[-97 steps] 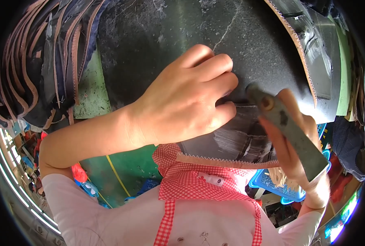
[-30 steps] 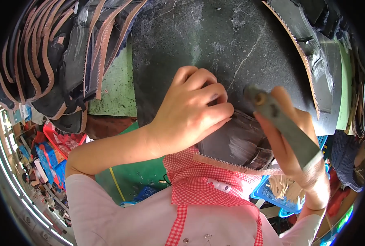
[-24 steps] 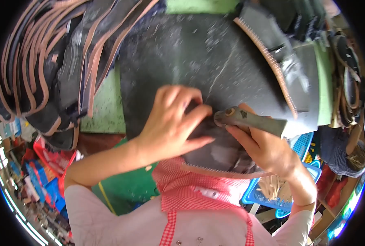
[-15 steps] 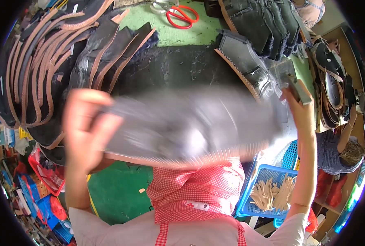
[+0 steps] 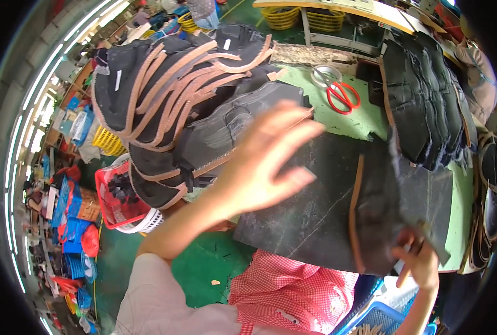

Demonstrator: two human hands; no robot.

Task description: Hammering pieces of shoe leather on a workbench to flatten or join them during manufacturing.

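Observation:
My left hand (image 5: 271,162) hangs over the near side of the stack, blurred, its fingers apart and holding nothing. Beneath and beyond it a black panel with stitched lines (image 5: 232,123) lies on a pile of black panels with tan edging (image 5: 170,89). My right hand (image 5: 421,262), at the right front of the work surface, is closed round a flat grey block (image 5: 438,248). Its fingers also grip the near end of a dark panel with a tan edge (image 5: 374,212), blurred by motion. That panel lies over a black mat (image 5: 293,223).
Red-handled scissors (image 5: 343,97) and a clear tape roll (image 5: 326,75) lie on the green board beyond the mat. Another stack of black panels (image 5: 427,100) is at the far right. A red basket (image 5: 120,195) stands at the left, a blue basket (image 5: 379,315) below right.
The panel stretched between both hands is out of them; a similar one lies on the left pile. My left hand has opened, and my right hand has moved down onto another panel. The view has swung left.

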